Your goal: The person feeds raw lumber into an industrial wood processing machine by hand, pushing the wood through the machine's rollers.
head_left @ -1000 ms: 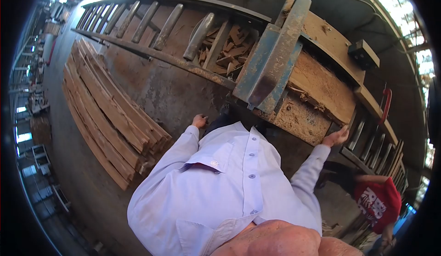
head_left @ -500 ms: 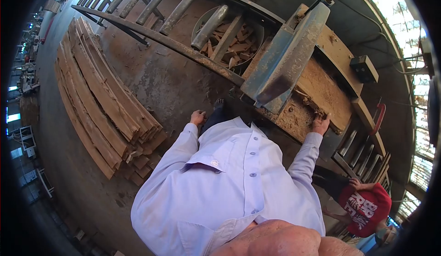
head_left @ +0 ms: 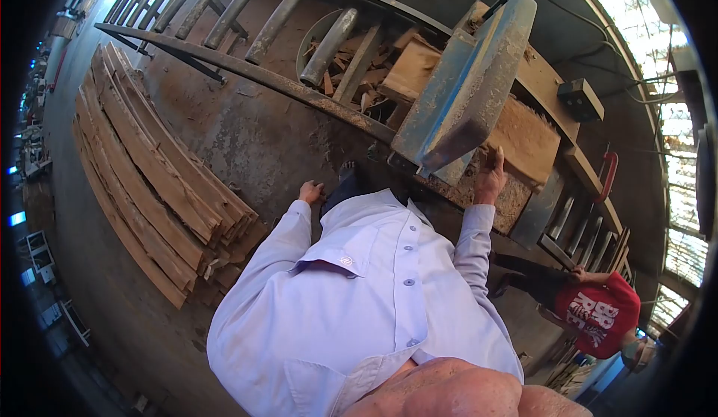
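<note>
My right hand (head_left: 490, 181) is at the near edge of a thick wooden board (head_left: 527, 142), its fingers stretched out against the board's side. This board lies on the sawdust-covered bed of a machine with a blue metal housing (head_left: 467, 80). On the far side of the housing, a wooden piece (head_left: 413, 69) sticks out toward the rollers. My left hand (head_left: 311, 191) hangs low beside my body, fingers loosely bent, with nothing visible in it. Part of the board is hidden behind the housing.
A roller conveyor (head_left: 273, 28) runs off to the upper left, above a round bin (head_left: 310, 43) of wood scraps. Long planks (head_left: 149, 178) are stacked on the floor at left. More rollers (head_left: 583, 249) and a person in a red shirt (head_left: 594, 312) are at right. A red clamp (head_left: 608, 178) stands nearby.
The board on the machine bed has shifted, and a wooden piece now shows beyond the housing. My right hand has moved left along the near edge, with fingers straighter. The view has shifted slightly.
</note>
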Demonstrator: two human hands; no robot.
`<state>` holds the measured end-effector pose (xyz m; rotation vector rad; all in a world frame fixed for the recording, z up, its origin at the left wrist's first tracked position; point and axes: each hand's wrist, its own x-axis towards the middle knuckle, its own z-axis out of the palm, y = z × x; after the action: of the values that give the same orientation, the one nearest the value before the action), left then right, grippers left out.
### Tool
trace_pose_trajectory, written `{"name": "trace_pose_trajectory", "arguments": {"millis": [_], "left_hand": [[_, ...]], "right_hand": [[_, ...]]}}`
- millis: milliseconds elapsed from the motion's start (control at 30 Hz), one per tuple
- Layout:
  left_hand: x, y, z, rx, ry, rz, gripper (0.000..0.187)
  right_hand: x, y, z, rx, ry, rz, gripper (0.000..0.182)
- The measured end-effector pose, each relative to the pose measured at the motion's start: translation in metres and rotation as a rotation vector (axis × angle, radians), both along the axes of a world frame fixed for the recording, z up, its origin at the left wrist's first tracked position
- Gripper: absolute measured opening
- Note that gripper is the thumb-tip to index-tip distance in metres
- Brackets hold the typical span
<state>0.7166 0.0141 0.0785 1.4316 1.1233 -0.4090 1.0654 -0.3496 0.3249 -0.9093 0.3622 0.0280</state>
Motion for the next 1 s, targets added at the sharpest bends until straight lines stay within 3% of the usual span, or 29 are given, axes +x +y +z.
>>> {"name": "trace_pose_trajectory", "arguments": {"millis": [200, 433, 500, 567, 633, 700, 833, 900, 1000], "left_hand": [[0.040, 0.024, 0.028, -0.020, -0.060, 0.027, 0.029], [0.037, 0.046, 0.012, -0.016, -0.111, 0.018, 0.031], [0.010, 0.048, -0.023, 0.698, -0.200, -0.455, 0.031], [0.009, 0.043, 0.019, 0.206, -0.048, -0.139, 0.030], [-0.019, 0.047, -0.023, 0.102, -0.052, 0.024, 0.030], [-0.023, 0.036, 0.007, 0.015, 0.021, 0.106, 0.030], [-0.051, 0.016, -0.012, 0.094, 0.042, -0.041, 0.033], [-0.043, 0.010, 0.006, 0.213, 0.185, -0.352, 0.038], [-0.029, -0.006, 0.021, 0.322, 0.078, -0.362, 0.043]], "right_hand": [[-0.002, 0.039, 0.033, -0.218, -0.105, -0.022, 0.033], [-0.011, 0.043, 0.041, -0.286, -0.095, -0.141, 0.030], [-0.008, 0.038, 0.039, -0.264, -0.108, -0.153, 0.030], [-0.008, 0.022, 0.037, -0.228, -0.077, -0.137, 0.028], [-0.007, 0.008, 0.042, -0.205, -0.048, -0.198, 0.027], [-0.005, 0.001, 0.043, -0.182, -0.016, -0.242, 0.027], [0.008, 0.026, 0.035, -0.238, 0.013, -0.192, 0.031], [0.014, 0.045, 0.034, -0.245, -0.040, -0.189, 0.035], [-0.009, -0.003, 0.061, -0.274, -0.123, -0.168, 0.037]]}}
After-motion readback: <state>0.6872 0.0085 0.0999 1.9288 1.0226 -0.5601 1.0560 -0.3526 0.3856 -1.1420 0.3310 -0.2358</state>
